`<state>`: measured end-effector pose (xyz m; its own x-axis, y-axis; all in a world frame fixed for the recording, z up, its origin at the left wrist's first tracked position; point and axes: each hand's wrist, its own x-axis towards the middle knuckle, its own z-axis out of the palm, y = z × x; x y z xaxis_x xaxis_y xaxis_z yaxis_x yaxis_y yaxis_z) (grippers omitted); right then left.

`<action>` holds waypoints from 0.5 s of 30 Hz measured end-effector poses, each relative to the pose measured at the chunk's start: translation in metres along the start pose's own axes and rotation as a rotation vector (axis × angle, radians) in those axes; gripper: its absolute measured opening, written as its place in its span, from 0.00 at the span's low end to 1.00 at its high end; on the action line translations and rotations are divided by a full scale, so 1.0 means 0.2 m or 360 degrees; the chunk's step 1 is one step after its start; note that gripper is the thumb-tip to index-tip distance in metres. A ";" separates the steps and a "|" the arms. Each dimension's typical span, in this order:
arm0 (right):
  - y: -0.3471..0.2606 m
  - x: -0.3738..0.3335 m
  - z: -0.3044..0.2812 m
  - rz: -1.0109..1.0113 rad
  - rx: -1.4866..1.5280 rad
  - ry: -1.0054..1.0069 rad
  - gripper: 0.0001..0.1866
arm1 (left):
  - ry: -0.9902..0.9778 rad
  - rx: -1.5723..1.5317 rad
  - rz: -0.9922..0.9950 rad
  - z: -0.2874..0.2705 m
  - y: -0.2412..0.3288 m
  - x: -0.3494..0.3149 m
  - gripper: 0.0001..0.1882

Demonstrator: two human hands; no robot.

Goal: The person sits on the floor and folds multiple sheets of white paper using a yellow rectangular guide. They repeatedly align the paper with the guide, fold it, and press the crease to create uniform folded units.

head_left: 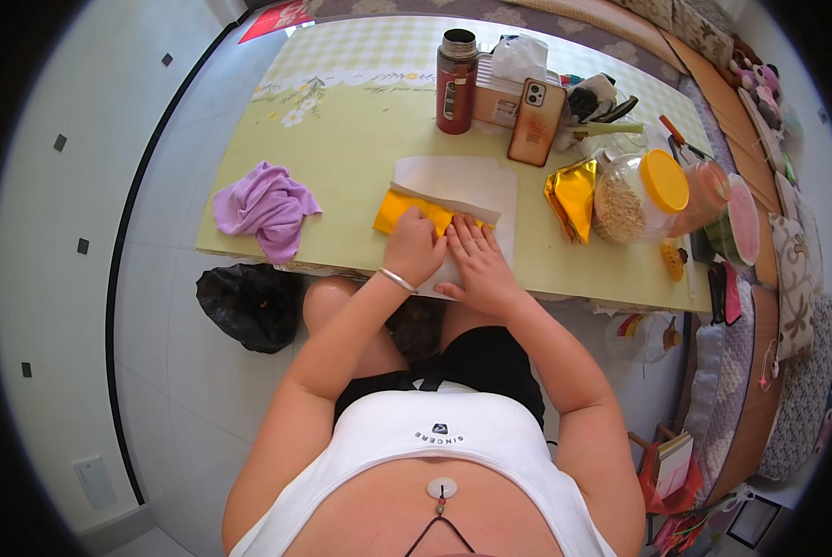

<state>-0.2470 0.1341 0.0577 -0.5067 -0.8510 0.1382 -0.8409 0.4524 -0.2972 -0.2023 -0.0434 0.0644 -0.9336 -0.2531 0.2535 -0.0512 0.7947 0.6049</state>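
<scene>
A sheet of gold paper (396,208) lies over white paper (462,174) near the table's front edge. The gold sheet looks folded, with a pale flap along its far side. My left hand (415,249), with a bangle at the wrist, is closed, its curled fingers on the gold paper; the fingertips are partly hidden. Beside it, my right hand (479,267) lies flat with its fingers stretched out, pressing on the gold and white paper. To the right stands a folded gold paper piece (572,201).
A purple cloth (266,210) lies at the left. Behind the paper are a red thermos (457,88), a propped phone (537,121) and a tissue box (500,100). A yellow-lidded jar (622,200) and cut watermelon (743,223) stand right. A black bag (252,306) sits below the table.
</scene>
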 end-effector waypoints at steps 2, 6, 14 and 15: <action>-0.01 0.00 -0.02 -0.0014 -0.0015 -0.0047 0.50 | -0.0196 -0.0043 -0.0027 -0.12 -0.01 -0.04 0.05; -0.02 0.01 -0.05 -0.0081 0.0018 -0.0121 0.48 | 0.0020 0.0195 0.0724 -0.30 -0.21 -0.04 0.10; 0.01 0.00 -0.12 -0.0213 0.0165 -0.0180 0.43 | 0.0081 0.0581 0.1273 -0.37 -0.33 -0.02 0.12; 0.04 0.00 -0.12 -0.0205 0.0242 -0.0134 0.41 | 0.0072 0.0547 0.1277 -0.37 -0.32 -0.02 0.11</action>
<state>-0.2588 0.1453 0.0782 -0.3739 -0.9213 0.1067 -0.8560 0.2986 -0.4221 -0.1693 -0.1334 0.0804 -0.7191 0.4385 0.5391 0.5047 0.8628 -0.0285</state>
